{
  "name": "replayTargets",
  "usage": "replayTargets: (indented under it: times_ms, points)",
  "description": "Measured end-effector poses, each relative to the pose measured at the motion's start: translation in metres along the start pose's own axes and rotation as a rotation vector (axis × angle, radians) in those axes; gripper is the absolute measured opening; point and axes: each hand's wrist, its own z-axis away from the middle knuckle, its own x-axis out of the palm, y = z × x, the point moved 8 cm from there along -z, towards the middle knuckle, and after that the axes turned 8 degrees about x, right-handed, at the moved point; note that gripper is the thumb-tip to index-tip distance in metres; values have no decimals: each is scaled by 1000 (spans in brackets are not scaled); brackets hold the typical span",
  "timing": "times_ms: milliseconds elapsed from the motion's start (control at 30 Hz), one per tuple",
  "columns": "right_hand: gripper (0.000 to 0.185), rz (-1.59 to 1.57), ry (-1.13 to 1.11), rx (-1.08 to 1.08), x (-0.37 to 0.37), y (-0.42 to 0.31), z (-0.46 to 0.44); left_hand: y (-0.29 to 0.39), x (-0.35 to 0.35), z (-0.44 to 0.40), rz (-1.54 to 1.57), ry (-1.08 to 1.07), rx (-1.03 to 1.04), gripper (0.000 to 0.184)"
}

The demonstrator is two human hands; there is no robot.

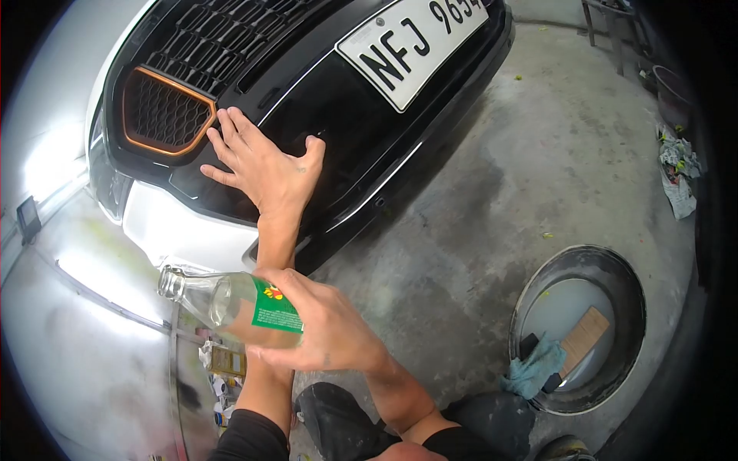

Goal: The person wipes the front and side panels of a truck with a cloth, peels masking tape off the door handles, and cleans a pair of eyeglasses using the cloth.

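Observation:
My left hand [265, 165] lies with fingers spread on the glossy black front bumper [323, 123] of a car. Its fingertips are beside the orange-trimmed mesh vent [169, 111]. Nearer to me, my right hand [327, 323] is wrapped round a clear glass bottle [231, 303] with a green label. The bottle is tipped on its side across my left forearm, its uncapped mouth pointing left. Some clear liquid seems to be inside.
A licence plate [411, 46] is fixed on the bumper. On the concrete floor [453, 253] stands a round black tub [634, 307] with liquid, a wooden block [586, 334] and a blue-green cloth [538, 365]. Crumpled plastic [676, 173] lies at the far right.

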Motion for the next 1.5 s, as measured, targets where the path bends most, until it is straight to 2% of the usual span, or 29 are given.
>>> replayTargets:
  times_ms: [300, 467, 533, 600, 700, 800, 833, 933, 967, 1033, 1133, 1233, 1333, 1367, 1500]
  points:
    - [76, 7, -4, 75, -5, 6, -1, 8, -3, 2, -4, 53, 6, 129]
    - [76, 48, 34, 88, -6, -3, 1, 10, -7, 12, 57, 29, 268, 111]
    - [76, 28, 33, 101, -5, -6, 2, 14, -10, 23, 67, -53, 414, 103]
    - [76, 8, 16, 104, 0, -8, 2, 12, -9, 37, 47, -150, 533, 103]
    - [75, 23, 33, 56, 10, -8, 3, 5, -9, 63, 66, -297, 634, 101]
    - [76, 46, 21, 59, 16, -6, 8, -4, -8, 88, 131, -444, 643, 107]
    - [77, 56, 14, 66, 19, -4, 9, -2, -20, 92, 138, -436, 641, 94]
    - [79, 46, -4, 74, 20, 4, 10, -36, -27, 120, 476, -310, 717, 70]
    - [79, 31, -21, 101, 20, 8, 10, -61, -14, 130, 570, -282, 708, 50]
    - [79, 3, -51, 155, 18, 18, 11, -104, -19, 164, 826, -459, 151, 62]
    - [80, -21, -101, 169, 20, 41, 14, -104, -65, 180, 2049, -321, -719, 80]
    - [80, 5, -165, 207, 31, 68, 21, -90, -77, 189, 1871, -330, -657, 94]
    - [79, -41, -257, 239, 49, 94, 30, -80, -81, 205, 1714, -388, -593, 100]
    - [79, -37, -265, 264, 53, 102, 34, -86, -71, 219, 1741, -381, -709, 102]
    - [78, 9, -329, 399, 61, 130, 49, -91, -52, 258, 1816, -411, -869, 92]
